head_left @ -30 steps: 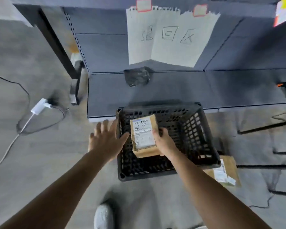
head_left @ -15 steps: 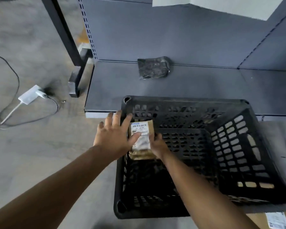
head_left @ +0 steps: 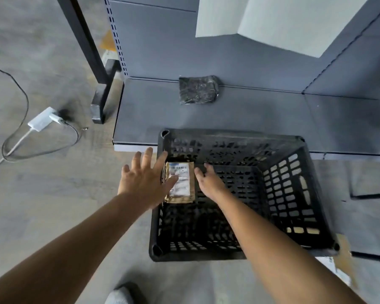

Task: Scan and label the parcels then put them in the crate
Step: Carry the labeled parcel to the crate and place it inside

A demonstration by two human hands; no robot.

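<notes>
Parcel (head_left: 180,183) lay by the left wall of the crate (head_left: 228,137), long axis toward its far wall. Left hand (head_left: 145,178) and right hand (head_left: 208,183) flanked it, fingers spread, gripping nothing.

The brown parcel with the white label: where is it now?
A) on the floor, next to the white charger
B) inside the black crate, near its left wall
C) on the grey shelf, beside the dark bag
B: the brown parcel is within the walls of the black crate, close to its left side.
</notes>
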